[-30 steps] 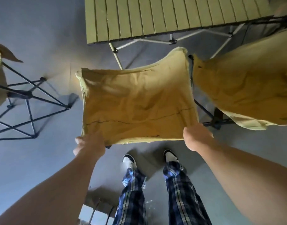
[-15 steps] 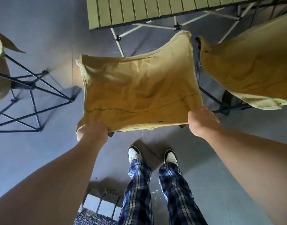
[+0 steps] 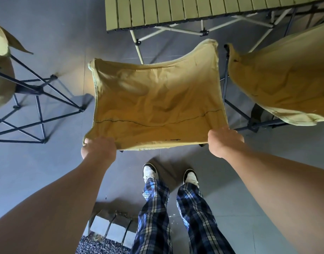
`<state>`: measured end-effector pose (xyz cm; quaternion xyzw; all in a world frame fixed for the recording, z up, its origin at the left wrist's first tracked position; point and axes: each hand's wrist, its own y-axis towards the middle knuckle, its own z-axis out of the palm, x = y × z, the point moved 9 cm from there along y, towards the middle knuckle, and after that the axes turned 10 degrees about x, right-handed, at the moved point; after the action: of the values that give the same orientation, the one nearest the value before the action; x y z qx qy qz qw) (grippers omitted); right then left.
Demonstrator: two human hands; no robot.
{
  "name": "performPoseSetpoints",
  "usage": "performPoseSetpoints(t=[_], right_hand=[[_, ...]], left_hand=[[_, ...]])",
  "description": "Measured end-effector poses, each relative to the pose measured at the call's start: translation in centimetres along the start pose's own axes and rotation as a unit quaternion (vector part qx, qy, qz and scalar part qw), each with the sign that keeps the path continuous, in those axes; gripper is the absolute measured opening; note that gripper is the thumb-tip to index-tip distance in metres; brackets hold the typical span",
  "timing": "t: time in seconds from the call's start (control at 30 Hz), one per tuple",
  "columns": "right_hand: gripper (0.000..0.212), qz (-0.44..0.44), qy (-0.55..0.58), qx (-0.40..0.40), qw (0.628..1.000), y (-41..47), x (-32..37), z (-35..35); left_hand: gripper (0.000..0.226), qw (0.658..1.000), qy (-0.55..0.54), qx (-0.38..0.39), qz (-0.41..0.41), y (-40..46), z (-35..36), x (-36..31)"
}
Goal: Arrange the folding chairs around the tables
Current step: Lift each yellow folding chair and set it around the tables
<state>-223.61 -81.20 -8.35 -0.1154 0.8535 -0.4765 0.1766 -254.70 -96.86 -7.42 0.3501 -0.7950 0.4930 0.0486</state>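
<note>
**Both hands grip the near edge of the middle chair**

The fingers of the left hand [image 3: 99, 150] are curled shut around the lower left corner of the middle chair [image 3: 157, 99], knuckles up, forearm running down to the lower left of the frame. The right hand [image 3: 224, 142] is likewise clamped on the lower right corner, its arm stretching to the lower right. Both arms are extended forward, nearly straight.

The tan fabric seat spreads between the hands in the centre of the frame, its far edge toward the slatted table [image 3: 203, 11] at the top. A second chair [image 3: 278, 79] stands just beside it at the right, and a third chair [image 3: 3, 77] is well apart at the left edge. Plaid trousers [image 3: 176, 213] and shoes show below on the grey floor [image 3: 47, 162].
</note>
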Motion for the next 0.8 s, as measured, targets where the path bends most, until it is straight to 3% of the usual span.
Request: performPoseSetpoints(t=[0.07,0.23,0.4,0.57,0.8], right_hand=[[0.003,-0.004,-0.017,0.005,1.0,0.0,0.2,-0.2],[0.048,-0.025,-0.02,0.029,0.999,-1.5,2.1,-2.0],[0.055,-0.098,-0.057,-0.027,0.993,-5.2,9.6,-8.3],[0.038,-0.191,-0.109,-0.113,0.969,-11.0,22.9,-15.2],[0.026,-0.301,-0.18,-0.198,0.915,-21.7,44.9,-21.1]], left_hand=[[0.022,1.0,0.024,0.006,-0.001,0.2,0.0,0.2],[0.042,0.994,-0.085,0.025,0.069,0.1,-1.0,0.9],[0.049,0.967,-0.217,0.026,0.131,0.3,-3.1,5.2],[0.061,0.961,-0.259,0.01,0.094,1.8,-2.9,17.1],[0.046,0.929,-0.366,-0.056,-0.023,1.8,-1.2,39.1]])
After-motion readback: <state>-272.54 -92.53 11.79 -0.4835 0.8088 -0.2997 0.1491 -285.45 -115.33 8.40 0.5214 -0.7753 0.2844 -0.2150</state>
